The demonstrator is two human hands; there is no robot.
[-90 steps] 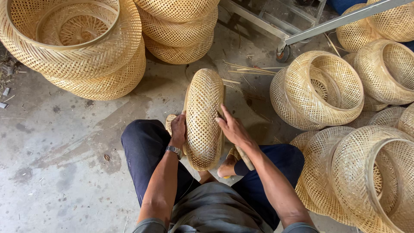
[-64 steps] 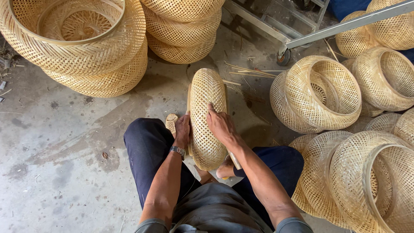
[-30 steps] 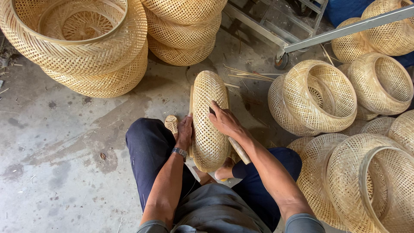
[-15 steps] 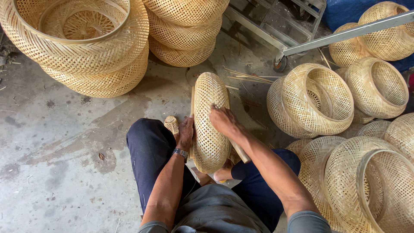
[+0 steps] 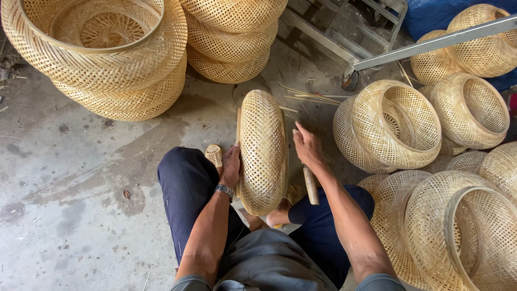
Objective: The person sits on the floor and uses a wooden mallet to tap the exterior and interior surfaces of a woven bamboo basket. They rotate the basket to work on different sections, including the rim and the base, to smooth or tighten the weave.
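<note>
Seated on the concrete floor [image 5: 70,188], knees apart, a woven bamboo basket [image 5: 262,151] standing on edge between the legs, upright and seen side-on. Left hand [image 5: 231,164] laid flat against the basket's left side, fingers together, a wristwatch [image 5: 224,190] on that wrist. Right hand [image 5: 308,148] just beside the basket's right rim, closed around a wooden handle [image 5: 311,186] that points down past the wrist; whether the knuckles touch the weave, impossible to tell. A sandal [image 5: 214,154] just behind the left hand. Loose bamboo strips [image 5: 309,98] scattered on the floor beyond the basket. Upper left, a stack of large baskets [image 5: 107,59], open mouths up; next to it, a stack of smaller ones [image 5: 231,37]. On the right, many more round baskets [image 5: 396,126] lying on their sides, crowded together. Behind these, a metal trolley frame [image 5: 344,32] with a small wheel [image 5: 351,81].
</note>
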